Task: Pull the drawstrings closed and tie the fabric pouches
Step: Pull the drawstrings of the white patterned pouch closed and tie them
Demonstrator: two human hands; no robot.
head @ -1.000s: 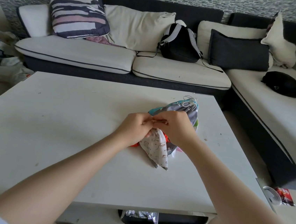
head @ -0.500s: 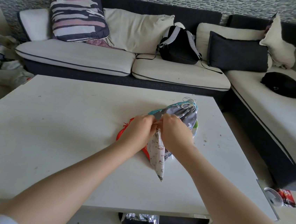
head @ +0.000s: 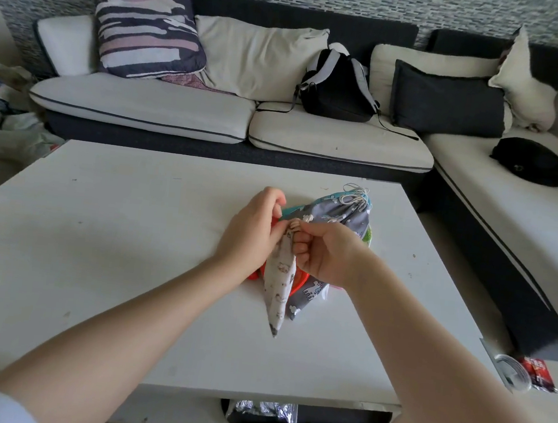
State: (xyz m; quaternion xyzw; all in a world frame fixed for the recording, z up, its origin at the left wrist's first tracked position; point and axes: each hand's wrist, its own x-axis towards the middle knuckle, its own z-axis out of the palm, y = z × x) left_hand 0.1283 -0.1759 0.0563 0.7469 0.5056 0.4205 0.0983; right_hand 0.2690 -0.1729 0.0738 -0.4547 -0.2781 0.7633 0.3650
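A white printed pouch [head: 278,282] hangs from both my hands above the white table [head: 103,227], its pointed bottom corner near the tabletop. My left hand [head: 251,234] pinches its gathered neck from the left. My right hand [head: 327,251] grips the neck and the drawstring from the right, fingers curled. Behind them lies a grey patterned pouch [head: 339,214] with a knotted white drawstring [head: 355,193] at its far end. An orange pouch [head: 299,284] and other coloured ones lie beneath, mostly hidden.
A corner sofa [head: 184,115] with cushions and a black backpack [head: 339,86] runs behind and to the right of the table. A foil packet [head: 263,411] sits in the shelf under the table. A red wrapper [head: 537,374] and a clear lid lie at the right.
Both hands have lifted the white pouch higher off the pile, so it hangs stretched and narrow. The right hand has turned, showing its curled fingers at the neck.
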